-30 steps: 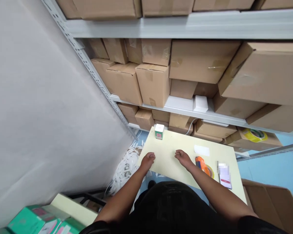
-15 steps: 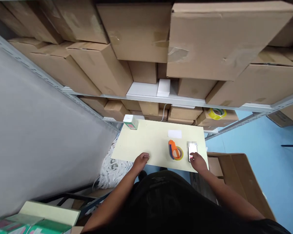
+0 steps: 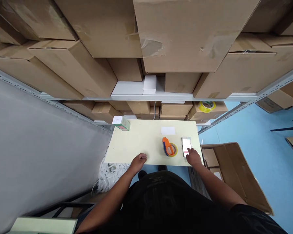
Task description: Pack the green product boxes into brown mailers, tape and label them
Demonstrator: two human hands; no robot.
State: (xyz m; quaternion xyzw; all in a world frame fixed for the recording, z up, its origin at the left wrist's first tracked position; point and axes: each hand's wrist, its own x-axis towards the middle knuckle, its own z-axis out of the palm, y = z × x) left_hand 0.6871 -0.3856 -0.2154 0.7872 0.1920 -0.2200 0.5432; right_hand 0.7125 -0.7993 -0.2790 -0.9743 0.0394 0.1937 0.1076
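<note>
On a pale yellow tabletop [image 3: 134, 139], my right hand [image 3: 193, 158] reaches over a phone [image 3: 185, 152] with a lit screen. One finger is stretched out onto the lower part of the screen; the other fingers are partly hidden. My left hand [image 3: 138, 162] rests at the table's front edge, fingers curled together, with nothing visible in it. Between the hands lies an orange and blue tape dispenser [image 3: 166, 143] with a roll of tape in it. Behind it is a white rectangular slip [image 3: 168, 130]. A small white and green box [image 3: 122, 123] stands at the back left corner.
Shelves of cardboard boxes [image 3: 180, 35] rise behind the table, with a yellow tape roll [image 3: 206, 106] on a lower box. An open carton [image 3: 230, 169] stands on the floor at right. A grey wall [image 3: 44, 139] and a heap of white strips [image 3: 112, 175] are at left.
The view has shifted, so the shelves and table sit further left. My right finger still touches the phone, now a little higher on its screen. My left hand stays curled at the edge.
</note>
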